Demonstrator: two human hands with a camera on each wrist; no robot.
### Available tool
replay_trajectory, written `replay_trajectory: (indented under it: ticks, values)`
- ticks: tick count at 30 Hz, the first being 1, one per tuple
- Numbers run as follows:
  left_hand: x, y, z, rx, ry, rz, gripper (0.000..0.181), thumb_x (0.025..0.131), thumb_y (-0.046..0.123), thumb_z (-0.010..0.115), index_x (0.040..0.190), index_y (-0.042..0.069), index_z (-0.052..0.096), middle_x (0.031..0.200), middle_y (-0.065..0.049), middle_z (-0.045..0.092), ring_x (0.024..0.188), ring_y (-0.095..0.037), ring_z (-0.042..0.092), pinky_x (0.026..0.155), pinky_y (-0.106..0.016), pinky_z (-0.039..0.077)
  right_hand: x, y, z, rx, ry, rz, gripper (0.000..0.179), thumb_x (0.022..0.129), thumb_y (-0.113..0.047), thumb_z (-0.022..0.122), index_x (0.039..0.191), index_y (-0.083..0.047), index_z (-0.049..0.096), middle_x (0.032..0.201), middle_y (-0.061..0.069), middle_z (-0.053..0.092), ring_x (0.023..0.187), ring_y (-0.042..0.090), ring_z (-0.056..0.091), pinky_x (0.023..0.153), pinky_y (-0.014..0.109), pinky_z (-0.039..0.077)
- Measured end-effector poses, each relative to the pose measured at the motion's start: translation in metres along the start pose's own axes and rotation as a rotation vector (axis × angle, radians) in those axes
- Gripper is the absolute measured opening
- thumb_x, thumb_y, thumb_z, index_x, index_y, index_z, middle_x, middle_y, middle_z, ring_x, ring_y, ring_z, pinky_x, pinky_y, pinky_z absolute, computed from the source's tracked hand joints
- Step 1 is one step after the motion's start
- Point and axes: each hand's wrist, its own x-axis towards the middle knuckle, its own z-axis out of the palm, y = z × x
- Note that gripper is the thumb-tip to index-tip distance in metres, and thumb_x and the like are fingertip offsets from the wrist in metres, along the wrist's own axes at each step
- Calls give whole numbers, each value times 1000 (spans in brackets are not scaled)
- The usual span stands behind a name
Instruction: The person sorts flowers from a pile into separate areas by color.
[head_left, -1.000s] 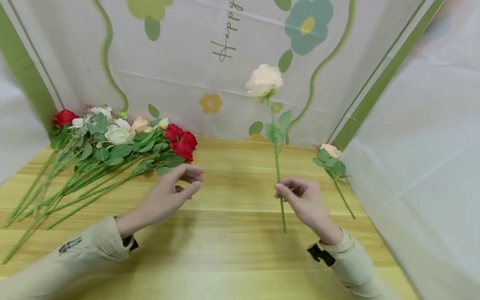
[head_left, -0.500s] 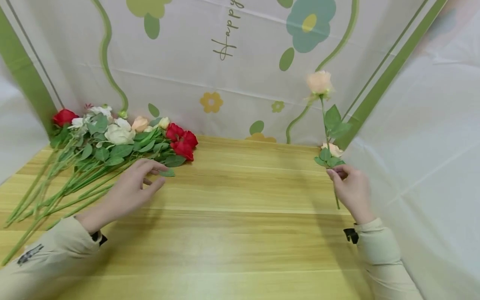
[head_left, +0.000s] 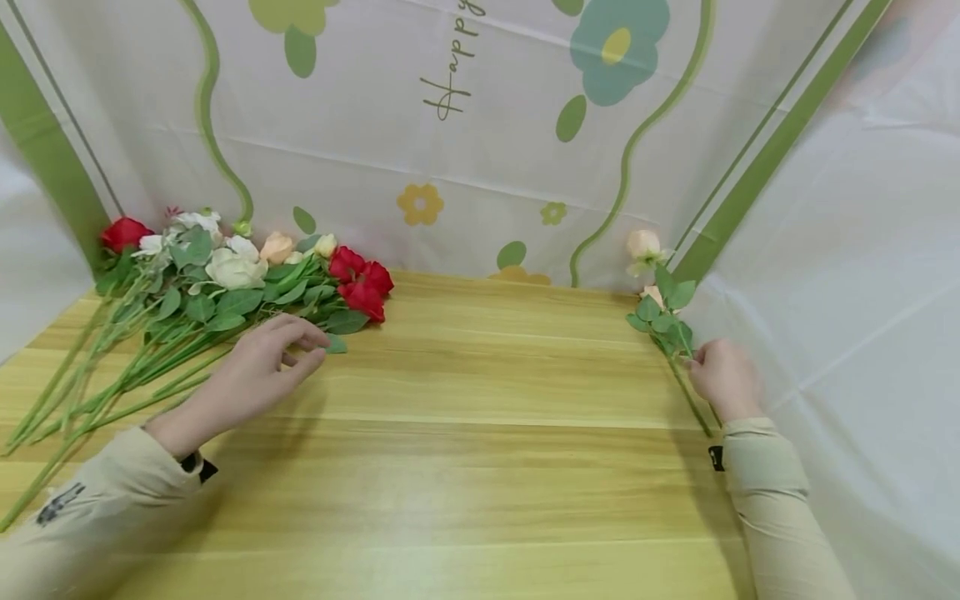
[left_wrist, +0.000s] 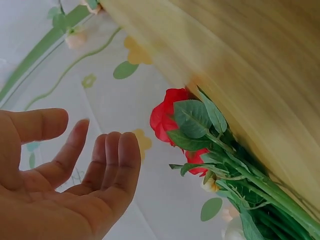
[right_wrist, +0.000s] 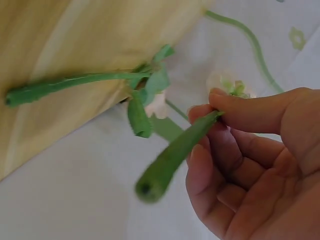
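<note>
Pinching with right grip point(head_left: 726, 379) a pale-peach, artificial-looking rose point(head_left: 664, 283), right of frame, low on its green stem point(right_wrist: 175, 157), presumably sparing petals. Held just beside second peach rose point(head_left: 663, 323) on yellow wood-grain bench point(head_left: 465, 467). Left grip point(head_left: 258, 362) noted loosely spread, empty, near red-and-white flower bunch point(head_left: 240, 300), left.

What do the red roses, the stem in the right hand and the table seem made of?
Red roses: probably fabric, matte, from their soft, evenly coloured petals. Stem: likely moulded plastic, low sheen; it's mostly even green with a dark centre at its end, possibly a wire core. Table: wood or wood-look laminate, satin; grain streaks and a soft glare show.
</note>
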Motion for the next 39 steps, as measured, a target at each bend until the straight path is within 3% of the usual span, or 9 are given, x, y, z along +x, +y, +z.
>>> replay_trajectory:
  ticks: [7,14,22,30,34,39]
  values:
    - [1,3,1,5,-27,11,12,100,16,61,106,11,70,109,-5,58,96,-20,60,75,-39,54,5,20,14,-82,-27,34,37,84,-10,63,51,-13,45,52,4,45,54,27,48,44,41,38]
    - [1,1,0,49,-64,38,9,99,15,61,102,12,70,106,-3,61,93,-19,61,73,-40,53,12,31,30,-86,-73,64,13,77,-13,74,71,-4,67,76,18,64,70,40,60,51,53,44]
    - [1,4,1,62,-97,71,7,99,13,62,101,14,69,105,1,61,91,-15,61,71,-38,53,14,33,29,-148,-158,105,28,78,-17,76,90,3,60,91,32,60,82,51,59,54,58,47]
    - [1,9,-13,72,-102,77,9,99,14,62,103,15,70,104,3,61,90,-12,60,70,-35,53,14,39,25,-152,-186,104,55,83,-21,71,129,2,53,111,42,53,93,60,54,54,60,47]
    - [1,5,-21,98,-123,73,10,100,17,61,103,15,70,97,6,62,86,-10,60,68,-34,53,13,36,21,-126,-176,132,42,85,-24,64,110,9,59,105,41,55,91,59,55,53,59,46]
    - [1,-11,-40,203,-266,-22,14,101,21,60,101,13,71,86,8,64,74,-8,58,65,-35,50,12,24,15,-90,-140,146,42,92,-37,57,70,-2,52,82,30,58,78,49,59,48,52,44]
